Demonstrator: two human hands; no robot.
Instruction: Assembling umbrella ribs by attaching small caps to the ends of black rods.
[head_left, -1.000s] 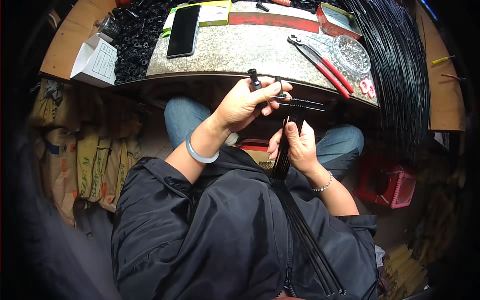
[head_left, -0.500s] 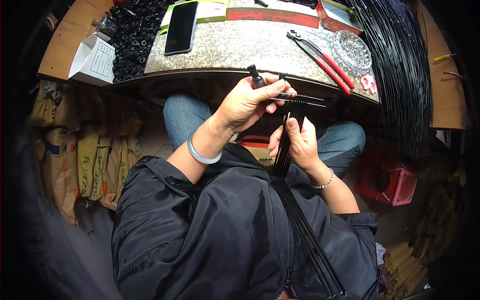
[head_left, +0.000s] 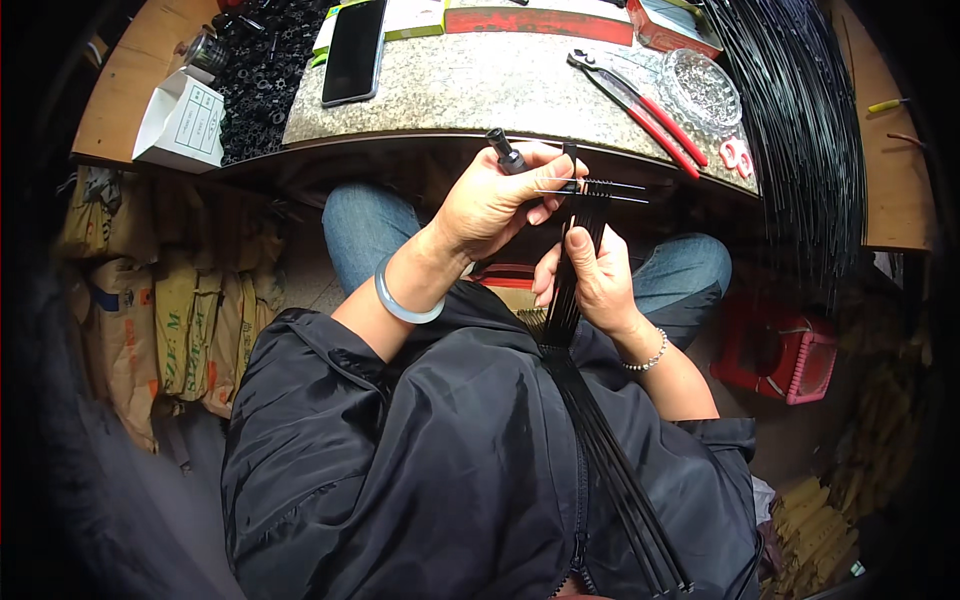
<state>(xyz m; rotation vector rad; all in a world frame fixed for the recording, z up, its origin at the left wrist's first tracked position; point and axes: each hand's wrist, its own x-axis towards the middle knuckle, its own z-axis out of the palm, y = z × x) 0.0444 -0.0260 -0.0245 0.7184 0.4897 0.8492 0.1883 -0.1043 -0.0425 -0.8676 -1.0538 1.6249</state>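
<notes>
My left hand is closed, thumb and fingers pinching two thin metal rods that point to the right. A black cylindrical fitting sticks up between its thumb and fingers. Several thin black strips have their upper ends lined up along the rods, and one short black end stands above them. My right hand is closed around these strips just below the rods, its thumb lying along them. Lower down, the strips run over my dark jacket in a long bundle. The fingertips behind the strips are partly hidden.
On the worktable lie a phone, red-handled pliers, a glass dish and pink scissor handles. Black strips hang over its right edge. A white box stands left, beside small black parts.
My right thumb has shifted slightly up and left along the strips. The strip ends sit a little differently on the rods; both hands keep their hold.
</notes>
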